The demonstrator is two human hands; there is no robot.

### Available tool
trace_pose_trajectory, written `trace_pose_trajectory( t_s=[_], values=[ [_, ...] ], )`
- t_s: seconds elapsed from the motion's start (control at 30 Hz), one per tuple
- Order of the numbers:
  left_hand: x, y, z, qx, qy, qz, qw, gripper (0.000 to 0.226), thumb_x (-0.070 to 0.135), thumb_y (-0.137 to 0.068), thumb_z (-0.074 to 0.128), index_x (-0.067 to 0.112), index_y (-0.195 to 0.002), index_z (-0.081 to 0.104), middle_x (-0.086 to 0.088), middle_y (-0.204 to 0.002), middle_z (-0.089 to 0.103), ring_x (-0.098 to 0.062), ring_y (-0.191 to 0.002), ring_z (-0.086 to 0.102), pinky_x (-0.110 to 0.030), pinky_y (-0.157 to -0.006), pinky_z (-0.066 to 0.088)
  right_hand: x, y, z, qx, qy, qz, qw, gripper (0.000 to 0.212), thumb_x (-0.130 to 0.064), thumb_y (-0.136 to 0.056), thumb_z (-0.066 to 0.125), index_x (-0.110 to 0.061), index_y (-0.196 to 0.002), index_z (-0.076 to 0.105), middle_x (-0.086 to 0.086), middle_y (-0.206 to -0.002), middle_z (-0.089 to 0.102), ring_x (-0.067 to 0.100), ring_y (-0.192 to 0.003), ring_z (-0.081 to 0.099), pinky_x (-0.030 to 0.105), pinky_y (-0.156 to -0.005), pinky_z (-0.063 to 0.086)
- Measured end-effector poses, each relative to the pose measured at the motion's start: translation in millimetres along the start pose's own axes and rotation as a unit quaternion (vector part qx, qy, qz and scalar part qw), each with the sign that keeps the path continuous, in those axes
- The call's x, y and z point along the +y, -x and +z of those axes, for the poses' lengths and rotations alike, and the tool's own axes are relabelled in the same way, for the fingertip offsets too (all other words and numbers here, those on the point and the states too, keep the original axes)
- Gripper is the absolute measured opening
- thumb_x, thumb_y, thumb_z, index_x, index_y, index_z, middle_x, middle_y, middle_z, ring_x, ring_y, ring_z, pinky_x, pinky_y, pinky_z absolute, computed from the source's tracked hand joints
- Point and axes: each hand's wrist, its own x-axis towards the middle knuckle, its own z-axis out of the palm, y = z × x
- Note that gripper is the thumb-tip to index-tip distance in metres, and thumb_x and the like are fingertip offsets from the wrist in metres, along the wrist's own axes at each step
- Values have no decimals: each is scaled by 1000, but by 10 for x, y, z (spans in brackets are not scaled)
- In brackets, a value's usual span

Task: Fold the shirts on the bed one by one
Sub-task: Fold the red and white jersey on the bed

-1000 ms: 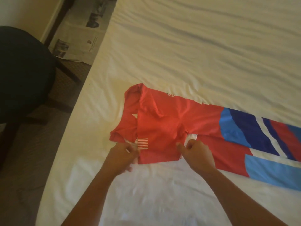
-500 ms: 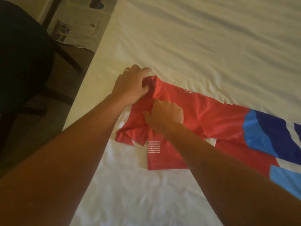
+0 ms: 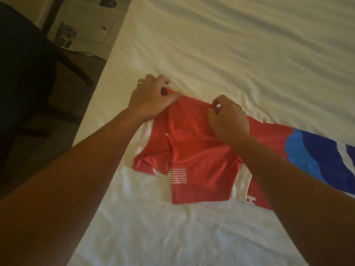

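A red shirt (image 3: 199, 156) with blue and white bands at its right end lies partly folded on the white bed sheet (image 3: 230, 50). A sleeve with white stripes is folded over its near side. My left hand (image 3: 151, 98) pinches the shirt's far left corner. My right hand (image 3: 228, 116) pinches the far edge a little to the right of it. Both forearms cross the near part of the shirt and hide some of it.
The bed's left edge runs diagonally past my left arm. Beyond it are a dark chair (image 3: 23, 60), a patterned floor (image 3: 63, 104) and newspaper sheets (image 3: 90, 27). White sheet stretches far behind and in front of the shirt.
Both hands have gone from the shirt's near edge to its far edge. Since half a second ago my right hand has shifted right, away from my left hand.
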Motion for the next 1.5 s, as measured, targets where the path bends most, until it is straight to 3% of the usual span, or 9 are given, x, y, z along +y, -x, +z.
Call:
trace_pose_trajectory(
  t_s=[0.23, 0.37, 0.43, 0.6, 0.77, 0.9, 1.13, 1.33, 1.5],
  values=[
    [-118, -1, 113, 79, -159, 47, 983, 25, 33, -99, 56, 17, -119, 56, -12, -121, 53, -37, -115, 48, -45, -86, 41, 281, -107, 63, -29, 32, -23, 999, 22, -36, -98, 55, -20, -113, 53, 0, -109, 59, 22, -93, 57, 37, -76, 47],
    [32, 241, 278, 140, -188, 131, 963, 42, 36, -100, 49, 15, -136, 54, -15, -134, 53, -39, -120, 48, -51, -93, 45, 167, 316, 167, 98, -1, -88, 991, 17, -22, -92, 57, -10, -105, 61, 9, -103, 60, 29, -91, 58, 42, -74, 49],
    [58, 386, 365, 63, -202, 205, 955, 60, 54, -98, 42, 18, -146, 47, -13, -149, 46, -38, -132, 43, -51, -104, 37, 2, 714, 271, 106, -38, -151, 982, 11, -23, -86, 61, -13, -82, 58, 7, -84, 60, 29, -74, 56, 40, -60, 45],
    [-248, 414, 425, -96, -319, 228, 915, 89, 81, -89, 9, 32, -163, 0, -1, -171, -6, -30, -157, -1, -52, -123, 6, -181, 1392, 606, -67, 98, -176, 977, 38, -58, -79, 66, -22, -68, 59, -3, -66, 65, 21, -54, 61, 26, -50, 35],
    [-286, 309, 416, -115, -326, 234, 909, 90, 85, -86, 6, 38, -161, -7, 3, -171, -13, -26, -157, -6, -50, -122, 7, -217, 1399, 607, -129, 131, -178, 967, 12, -29, -68, 70, -20, -74, 64, 0, -73, 64, 25, -60, 63, 27, -56, 32],
    [-240, 295, 378, -143, -309, 208, 917, 95, 90, -79, 7, 43, -159, -11, 8, -169, -18, -22, -156, -12, -47, -123, 2, -233, 1282, 352, -302, 113, -129, 938, 11, -29, -79, 63, -25, -85, 56, -6, -84, 57, 23, -76, 56, 32, -67, 41],
    [50, 344, 265, -125, -306, 181, 926, 93, 83, -85, 42, 36, -160, 16, 3, -171, 3, -24, -157, 5, -50, -122, 9, -119, 987, -63, -367, -50, -92, 924, 15, -17, -81, 67, -15, -70, 57, -5, -65, 52, 17, -64, 52, 27, -55, 38],
    [189, 265, 179, -49, -183, 143, 971, 71, 78, -86, 25, 33, -121, 68, 9, -144, 55, -11, -136, 44, -45, -103, 18, 455, 440, -499, -205, -171, 54, 962, 16, -8, -85, 63, -13, -69, 66, -3, -62, 59, 9, -55, 51, 26, -56, 42],
    [223, 173, 153, -30, -178, 137, 974, 65, 77, -88, 24, 35, -102, 72, 8, -119, 63, -18, -120, 51, -46, -97, 20, 822, 121, -624, -88, -192, 116, 971, 14, -8, -85, 59, -8, -76, 70, 1, -65, 62, 15, -60, 57, 29, -60, 47]
  ],
)
